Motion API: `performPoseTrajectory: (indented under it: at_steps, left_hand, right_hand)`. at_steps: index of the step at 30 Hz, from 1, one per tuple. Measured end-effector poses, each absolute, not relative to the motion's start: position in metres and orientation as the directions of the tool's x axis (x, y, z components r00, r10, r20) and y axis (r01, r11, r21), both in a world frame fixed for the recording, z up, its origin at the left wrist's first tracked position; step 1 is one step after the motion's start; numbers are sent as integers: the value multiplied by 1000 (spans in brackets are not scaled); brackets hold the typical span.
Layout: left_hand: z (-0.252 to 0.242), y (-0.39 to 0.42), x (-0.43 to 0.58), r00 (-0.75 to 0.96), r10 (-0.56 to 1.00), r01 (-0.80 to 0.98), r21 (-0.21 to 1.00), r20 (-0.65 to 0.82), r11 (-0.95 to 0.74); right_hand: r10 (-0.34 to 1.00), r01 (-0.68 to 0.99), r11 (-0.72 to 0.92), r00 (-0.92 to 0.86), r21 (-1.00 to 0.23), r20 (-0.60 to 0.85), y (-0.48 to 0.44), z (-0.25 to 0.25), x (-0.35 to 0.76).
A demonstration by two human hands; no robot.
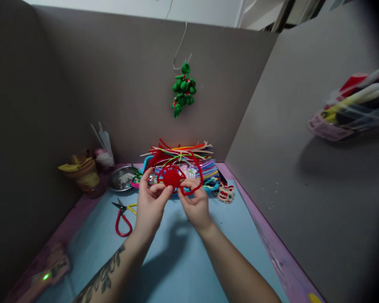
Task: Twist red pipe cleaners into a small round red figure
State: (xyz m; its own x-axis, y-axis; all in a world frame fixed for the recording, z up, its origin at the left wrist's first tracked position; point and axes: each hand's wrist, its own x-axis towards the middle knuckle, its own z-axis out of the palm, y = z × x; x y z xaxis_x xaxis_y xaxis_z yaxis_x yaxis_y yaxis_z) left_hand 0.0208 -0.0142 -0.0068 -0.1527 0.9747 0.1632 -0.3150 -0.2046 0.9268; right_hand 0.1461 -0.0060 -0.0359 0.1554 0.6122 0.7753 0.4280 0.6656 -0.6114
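Observation:
Both hands are raised over the blue mat and meet at a round red pipe-cleaner piece [171, 176], which has a solid centre and an open outer ring. My left hand [152, 198] pinches its left and lower edge between thumb and fingers. At its right side, my right hand [194, 202] grips the red pipe cleaner, whose long loose end curves up and over that hand in a loop. Part of the piece is hidden behind my fingertips. Scissors [123, 219] with red handles lie on the mat, left of my left hand.
Behind the hands lies a pile of coloured pipe cleaners [180, 152]. A metal bowl [124, 179] and a brown pot [85, 174] stand at left. A beaded lion-face piece [225, 192] lies at right. Green leafy craftwork [183, 90] hangs from a hook; a pen holder [334, 122] is on the right wall.

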Motion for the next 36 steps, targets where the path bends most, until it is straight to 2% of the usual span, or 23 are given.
performPoseTrajectory:
  at_steps: [5,9,19,36]
  left_hand:
    - [-10,-14,23,-124,978,-337,920,169,-201]
    - [-11,-14,25,-126,970,-290,927,209,-238]
    - [-13,-10,21,-87,976,-265,940,200,-216]
    - [-4,-14,22,-7,987,-237,959,159,-156]
  right_hand:
    - [577,492,643,193,-587,794,-10,-34,145]
    - [550,506,639,226,-579,804,-11,-33,143]
    - [671,444,593,188,-671,718,-13,-28,145]
    - [691,417,588,188,-694,698,-14,-24,144]
